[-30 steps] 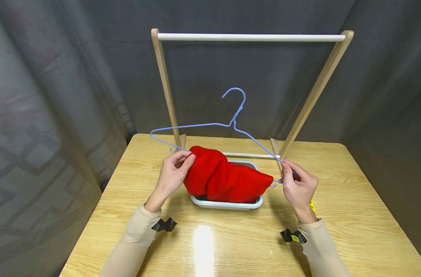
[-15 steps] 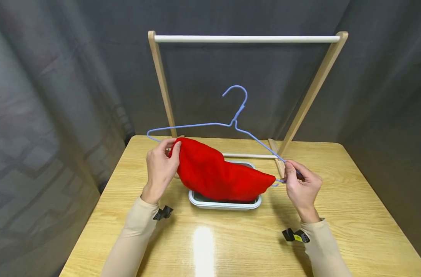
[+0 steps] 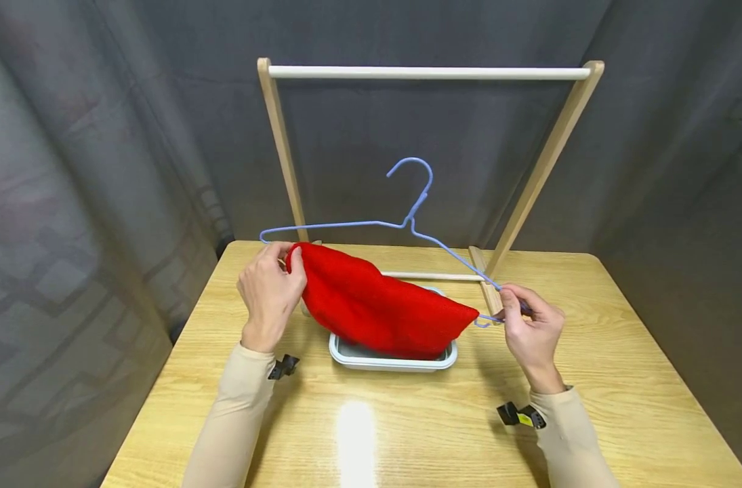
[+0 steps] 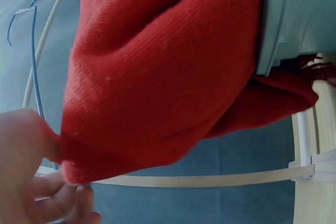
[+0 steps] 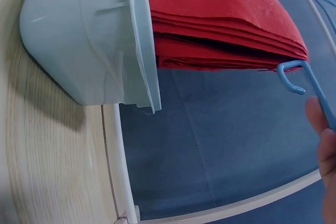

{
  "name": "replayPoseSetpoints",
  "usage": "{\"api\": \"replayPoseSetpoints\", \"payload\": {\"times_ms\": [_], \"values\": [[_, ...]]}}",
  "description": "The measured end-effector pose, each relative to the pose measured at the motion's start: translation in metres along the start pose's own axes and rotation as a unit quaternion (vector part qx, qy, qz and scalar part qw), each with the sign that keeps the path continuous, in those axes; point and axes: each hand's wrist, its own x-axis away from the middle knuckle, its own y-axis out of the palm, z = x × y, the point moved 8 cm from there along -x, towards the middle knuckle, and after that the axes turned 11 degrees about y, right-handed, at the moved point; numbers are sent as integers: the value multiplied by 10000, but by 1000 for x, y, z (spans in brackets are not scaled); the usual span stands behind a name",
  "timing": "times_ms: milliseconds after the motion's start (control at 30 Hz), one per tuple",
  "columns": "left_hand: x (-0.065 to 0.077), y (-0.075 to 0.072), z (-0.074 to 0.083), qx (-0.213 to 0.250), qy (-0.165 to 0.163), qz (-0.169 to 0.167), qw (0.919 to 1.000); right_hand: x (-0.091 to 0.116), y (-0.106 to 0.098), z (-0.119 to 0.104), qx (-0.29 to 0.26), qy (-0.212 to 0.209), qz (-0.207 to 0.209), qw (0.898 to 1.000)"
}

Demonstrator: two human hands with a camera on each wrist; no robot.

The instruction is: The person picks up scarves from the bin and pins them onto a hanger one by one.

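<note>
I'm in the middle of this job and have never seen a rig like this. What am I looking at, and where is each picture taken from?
There's no machine here: a person works with two bare hands. The wide picture comes from a camera worn on the head, looking forward and down. The other two come from cameras worn on each wrist; the scene looks turned sideways in them.

The right hand grips a blue wire hanger near its right end; the hanger's lower bar disappears into a red cloth. The left hand pinches the cloth's other end; whether it also touches the hanger, I cannot tell.

On the wooden table stand a pale tub, below the cloth, and behind it a rack with a white top bar.
</note>
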Motion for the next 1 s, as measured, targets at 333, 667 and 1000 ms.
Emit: {"api": "replayPoseSetpoints", "payload": {"times_ms": [333,667,1000], "values": [[20,20,55,-269,1257,-829,9882,2,7,4,445,-16,-371,9983],[55,84,99,399,2990,-3253,8962,2,9,8,397,320,-362,9980],[46,83,112,1145,3474,-2444,8981,5,12,12,245,-26,-574,9980]]}}
